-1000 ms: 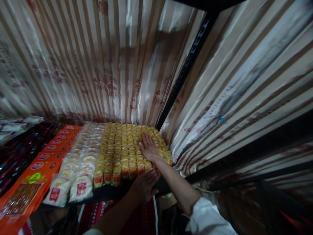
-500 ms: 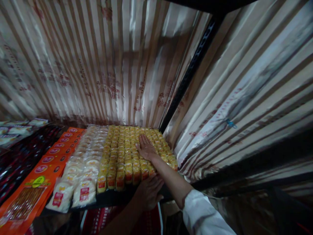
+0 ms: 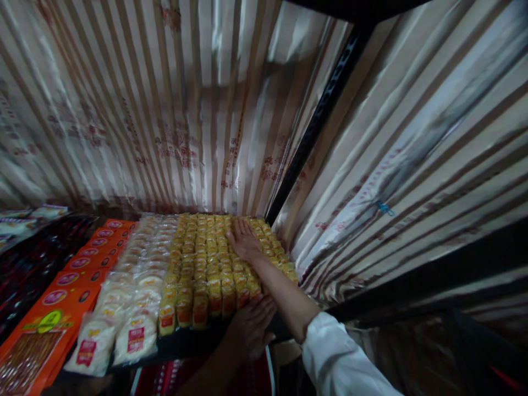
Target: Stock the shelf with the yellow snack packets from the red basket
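Observation:
Rows of small yellow-wrapped snack packs (image 3: 206, 258) stand close together on a dark shelf. My right hand (image 3: 246, 240) lies flat on top of them, fingers stretched toward the back row. At their front edge is my left hand (image 3: 252, 324), its fingers extended and close to the front packs at the right; shadow hides whether it touches them. Neither hand holds anything. Just left of the yellow packs are two rows of clear packs of round white cakes (image 3: 136, 338), leaning on one another.
Orange snack bags (image 3: 49, 324) overlap in a row farther left, beside dark shiny packs (image 3: 45, 264). Striped, printed sheeting (image 3: 185, 110) hangs behind and to the right. A black perforated post (image 3: 313, 132) rises at the shelf's back corner. Below the shelf is something red (image 3: 165, 377).
My right hand has slid slightly toward the back row, still flat. My left hand remains at the front edge. The view has shifted a little, moving the goods leftward.

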{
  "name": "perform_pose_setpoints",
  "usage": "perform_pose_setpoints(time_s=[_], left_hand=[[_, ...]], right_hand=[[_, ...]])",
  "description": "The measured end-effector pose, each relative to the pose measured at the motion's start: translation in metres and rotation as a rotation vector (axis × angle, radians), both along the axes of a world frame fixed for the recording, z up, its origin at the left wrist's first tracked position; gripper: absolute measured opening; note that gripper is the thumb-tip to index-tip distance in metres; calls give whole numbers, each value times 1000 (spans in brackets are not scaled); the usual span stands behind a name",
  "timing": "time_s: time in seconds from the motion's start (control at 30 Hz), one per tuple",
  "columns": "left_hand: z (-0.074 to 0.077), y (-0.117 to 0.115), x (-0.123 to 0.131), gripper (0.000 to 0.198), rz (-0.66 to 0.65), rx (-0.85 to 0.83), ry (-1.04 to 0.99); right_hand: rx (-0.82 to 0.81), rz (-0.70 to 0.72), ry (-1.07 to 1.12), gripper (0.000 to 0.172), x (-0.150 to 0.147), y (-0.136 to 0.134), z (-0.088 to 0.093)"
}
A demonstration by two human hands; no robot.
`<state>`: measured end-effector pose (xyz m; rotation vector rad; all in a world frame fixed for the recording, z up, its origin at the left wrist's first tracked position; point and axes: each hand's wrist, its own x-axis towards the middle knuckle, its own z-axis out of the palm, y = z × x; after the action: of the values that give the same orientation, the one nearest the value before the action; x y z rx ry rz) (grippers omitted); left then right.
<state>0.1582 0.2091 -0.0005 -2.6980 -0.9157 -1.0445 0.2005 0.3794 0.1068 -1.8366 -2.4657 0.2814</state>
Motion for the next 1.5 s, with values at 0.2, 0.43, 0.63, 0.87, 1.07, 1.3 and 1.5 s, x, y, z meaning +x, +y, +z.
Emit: perform_pose_setpoints(time_s=[0.2,0.43,0.63,0.87,1.07,1.3,1.5], left_hand=[[13,1,-2,55,-14,12,24],[15,1,-4,56,-31,-22,97],[18,-1,-4,58,-12,-22,101],[19,-1,-5,57,-5,-9,140],[24,-1,-5,56,-6,-23,165],[25,-1,-5,59,-22,-77,171],[17,0,-4,61,-33,-134,142]], right_hand=[[-48,-57,-38,76,17,-1,-2],[22,-166,-31,75,33,-8,-4],[-9,-189,-56,71,42,-5,-1],[-7,-230,-48,75,50,-1,-9],[83,-322,-80,72,64,2,-7],[68,-281,-82,73,57,7,-8],[37,-179,-69,71,36,22,-8]])
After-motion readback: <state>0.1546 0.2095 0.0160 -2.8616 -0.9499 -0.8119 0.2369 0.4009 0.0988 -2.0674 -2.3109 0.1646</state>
